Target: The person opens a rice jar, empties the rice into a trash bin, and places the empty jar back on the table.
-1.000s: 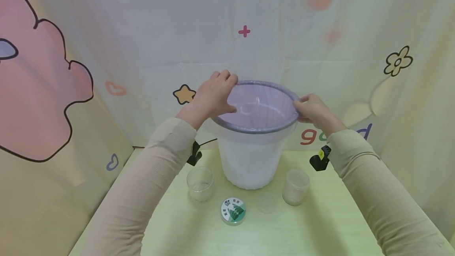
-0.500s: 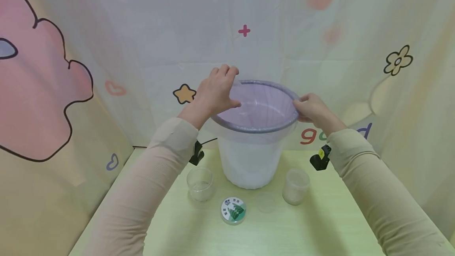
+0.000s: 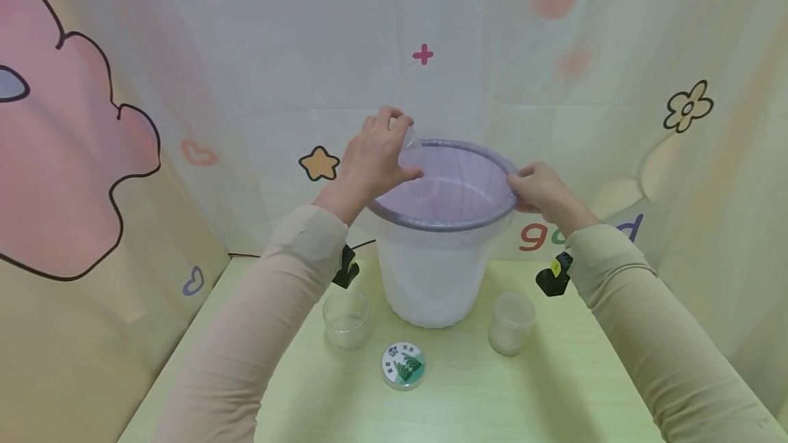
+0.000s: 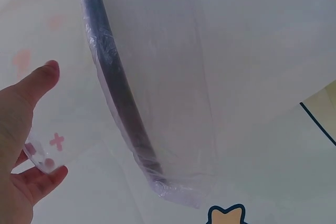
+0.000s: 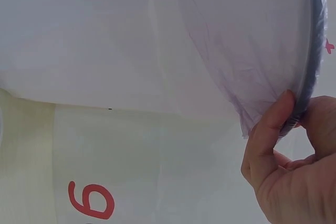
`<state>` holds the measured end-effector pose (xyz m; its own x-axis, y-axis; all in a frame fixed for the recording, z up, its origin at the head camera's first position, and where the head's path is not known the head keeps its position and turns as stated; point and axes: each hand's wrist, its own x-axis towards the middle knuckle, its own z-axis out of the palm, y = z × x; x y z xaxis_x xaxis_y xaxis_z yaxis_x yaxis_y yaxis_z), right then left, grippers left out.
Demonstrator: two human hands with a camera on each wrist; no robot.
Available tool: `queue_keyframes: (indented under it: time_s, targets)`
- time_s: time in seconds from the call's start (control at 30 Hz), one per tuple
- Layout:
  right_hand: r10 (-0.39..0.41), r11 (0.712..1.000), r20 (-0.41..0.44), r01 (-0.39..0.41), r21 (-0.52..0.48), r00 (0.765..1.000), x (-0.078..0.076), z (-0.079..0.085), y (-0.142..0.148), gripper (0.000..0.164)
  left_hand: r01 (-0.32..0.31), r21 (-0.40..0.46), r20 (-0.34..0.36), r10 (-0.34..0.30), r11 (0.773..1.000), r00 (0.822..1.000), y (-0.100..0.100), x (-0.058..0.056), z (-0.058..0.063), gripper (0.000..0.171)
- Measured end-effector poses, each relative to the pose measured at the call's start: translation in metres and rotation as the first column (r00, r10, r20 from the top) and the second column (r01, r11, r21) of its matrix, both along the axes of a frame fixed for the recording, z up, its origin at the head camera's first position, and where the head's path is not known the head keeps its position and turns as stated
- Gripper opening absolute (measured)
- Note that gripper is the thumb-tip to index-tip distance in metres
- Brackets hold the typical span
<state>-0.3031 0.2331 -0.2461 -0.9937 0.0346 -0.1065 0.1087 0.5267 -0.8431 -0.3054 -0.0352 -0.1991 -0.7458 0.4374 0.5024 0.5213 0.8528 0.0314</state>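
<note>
A tall white bin (image 3: 431,272) with a grey-blue rim (image 3: 477,149) stands on the table, lined with a thin purple plastic bag (image 3: 458,183). My left hand (image 3: 375,156) is at the bin's left side, over the opening, thumb and fingers curved apart. A clear, thin-looking piece (image 4: 38,157) shows at its lower fingers in the left wrist view; its full shape does not show. My right hand (image 3: 542,190) pinches the rim on the right, with the bag (image 5: 247,77) folded over it and gathered beside the fingers (image 5: 270,129).
In front of the bin are a clear glass (image 3: 347,320), a round lid or tin with a green leaf label (image 3: 403,364), a faint clear disc (image 3: 460,351) and a cloudy jar (image 3: 512,323). A printed curtain (image 3: 308,39) hangs behind the table (image 3: 468,409).
My left hand has risen a little and moved slightly right over the bin's opening, and the clear piece at its fingers shows more. My right hand has stayed at the rim.
</note>
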Motion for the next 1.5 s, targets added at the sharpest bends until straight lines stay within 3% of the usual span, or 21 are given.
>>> queue_keyframes:
  time_s: [0.2, 0.83, 1.1, 1.5]
  targets:
    - [0.013, 1.000, -0.004, -0.013, 0.006, 1.000, 0.000, -0.003, 0.001, 0.054, -0.045, 0.046, 0.023, 0.044, 0.998, 0.999, 0.000, 0.001, -0.002, 0.074]
    - [0.010, 1.000, -0.007, -0.010, 0.011, 1.000, 0.000, -0.003, -0.001, 0.055, -0.169, 0.081, 0.095, 0.161, 0.982, 0.982, -0.009, -0.006, -0.008, 0.066]
    - [0.010, 1.000, -0.009, -0.010, 0.013, 1.000, 0.000, -0.003, 0.001, 0.055, -0.230, 0.112, 0.197, 0.205, 0.967, 0.959, -0.010, -0.010, -0.007, 0.070]
    - [0.008, 1.000, -0.007, -0.007, 0.026, 1.000, -0.001, -0.003, 0.002, 0.056, -0.283, 0.174, 0.254, 0.235, 0.943, 0.938, -0.011, -0.010, -0.008, 0.072]
